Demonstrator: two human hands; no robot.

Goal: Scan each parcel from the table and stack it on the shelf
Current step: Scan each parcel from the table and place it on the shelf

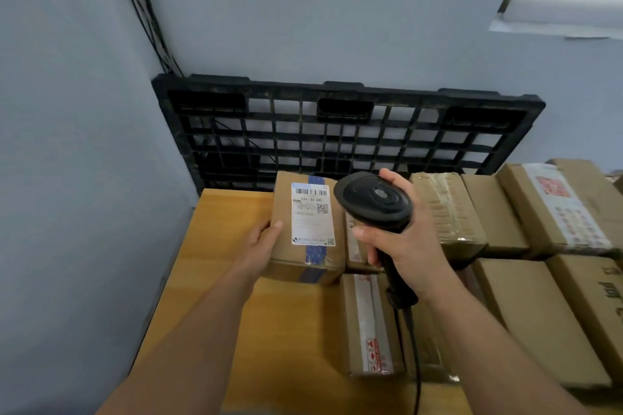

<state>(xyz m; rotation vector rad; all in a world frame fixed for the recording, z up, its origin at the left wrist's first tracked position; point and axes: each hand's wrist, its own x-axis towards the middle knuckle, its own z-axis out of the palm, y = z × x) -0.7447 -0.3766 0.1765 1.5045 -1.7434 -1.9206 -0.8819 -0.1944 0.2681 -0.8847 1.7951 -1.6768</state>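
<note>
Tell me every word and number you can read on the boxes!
"D5", with unsure characters beside it: label on the box in the left hand.
Rest of that label: too blurred.
Red print on the right box and the front box: too blurred.
Scanner in the right hand: no text shows.

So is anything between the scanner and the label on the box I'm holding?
Nothing visible. The label lies uncovered, the scanner just to its right; the left hand grips the box at its left edge, off the label.

Label [313, 214] on parcel [282, 202]: "D5"
</note>
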